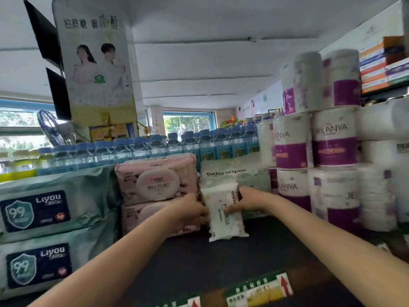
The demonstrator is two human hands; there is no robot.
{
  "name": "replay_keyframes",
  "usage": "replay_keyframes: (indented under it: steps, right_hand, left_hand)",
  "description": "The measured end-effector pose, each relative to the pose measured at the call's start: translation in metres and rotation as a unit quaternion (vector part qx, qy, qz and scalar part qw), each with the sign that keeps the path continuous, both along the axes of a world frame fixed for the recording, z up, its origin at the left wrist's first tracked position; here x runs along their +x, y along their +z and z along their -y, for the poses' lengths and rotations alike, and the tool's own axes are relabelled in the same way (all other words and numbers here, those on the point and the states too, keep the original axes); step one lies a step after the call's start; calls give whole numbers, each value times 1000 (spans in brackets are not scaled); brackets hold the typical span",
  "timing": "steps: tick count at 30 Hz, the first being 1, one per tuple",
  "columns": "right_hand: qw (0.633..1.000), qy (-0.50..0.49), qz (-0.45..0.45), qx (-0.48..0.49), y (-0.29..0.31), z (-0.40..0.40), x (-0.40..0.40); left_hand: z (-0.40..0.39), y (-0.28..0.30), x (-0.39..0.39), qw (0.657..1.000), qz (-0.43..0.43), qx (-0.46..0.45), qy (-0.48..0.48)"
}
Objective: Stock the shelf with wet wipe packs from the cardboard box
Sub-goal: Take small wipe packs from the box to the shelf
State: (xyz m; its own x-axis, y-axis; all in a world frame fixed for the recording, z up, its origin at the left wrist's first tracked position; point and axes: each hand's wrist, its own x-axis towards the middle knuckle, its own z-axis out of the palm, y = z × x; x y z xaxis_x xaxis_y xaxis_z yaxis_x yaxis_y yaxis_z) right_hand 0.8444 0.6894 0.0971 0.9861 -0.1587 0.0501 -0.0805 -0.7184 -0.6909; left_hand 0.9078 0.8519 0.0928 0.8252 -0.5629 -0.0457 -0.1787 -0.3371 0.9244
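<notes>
both hands hold one white pack [225, 212] between them: the left hand [192, 212] presses its left edge with curled fingers, the right hand [247, 201] pinches its right edge, thumb on the front. the pack stands upright on the dark shelf [199, 258], just past centre toward 1 o'clock. touching it at 9 o'clock sit two stacked pink packs [157, 181]; directly behind it, at 12, a larger baby wipes pack [230, 173]. teal packs [44, 209] are stacked at far 9 o'clock, tissue rolls [332, 147] at 3, water bottles [155, 145] behind at 12.
</notes>
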Motion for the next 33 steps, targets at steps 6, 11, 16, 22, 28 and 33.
replay_keyframes:
  steps: [6, 11, 16, 22, 28, 33]
  right_hand:
    - [998, -15, -14, -60, 5, 4, -3]
    - [992, -85, 54, -69, 12, 5, -37]
    - [993, -92, 63, -48, 21, -7, -129]
    - [977, -176, -42, -112, -22, -34, -268]
    - [927, -305, -198, -96, -111, -67, -470]
    - [841, -465, -274, 30, -185, -114, -664]
  left_hand:
    - [2, -1, 1, 989, 82, 118, 34]
    - [-12, 15, -32, 926, 332, 148, 104]
    - [-21, 32, -95, 928, 368, -40, 49]
    - [4, -16, -203, 919, 342, -124, -155]
    - [28, -128, -361, 873, 230, -44, -428]
    - [18, -215, -495, 776, 210, 37, -593]
